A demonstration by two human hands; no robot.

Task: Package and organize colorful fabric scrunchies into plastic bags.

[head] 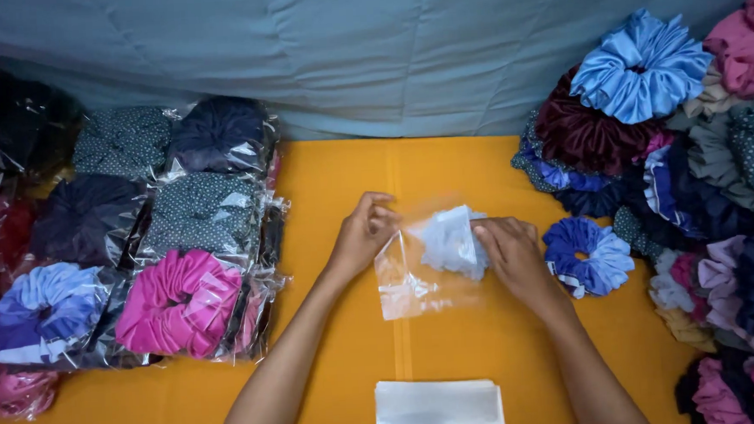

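Head view, left hand pinching clear bag, right hand grasping blurred pale scrunchie

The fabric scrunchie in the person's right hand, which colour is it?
Pale blue-white scrunchie, half inside the clear plastic bag; head view shows it best.

Between the fingers of the left hand and the right hand hangs a thin clear plastic bag, glossy and crinkled. At the right fingertips sits a pale blue scrunchie of soft gathered cloth with a faint sheen. Just beyond the right hand lies a blue and lilac scrunchie of smooth satiny cloth. Beneath the hands spreads a matt orange cloth, creased down the middle. Nearer the wrists rests a stack of clear bags, flat and slightly shiny. Out past the left fingers, a pink scrunchie sits in shiny wrinkled plastic.
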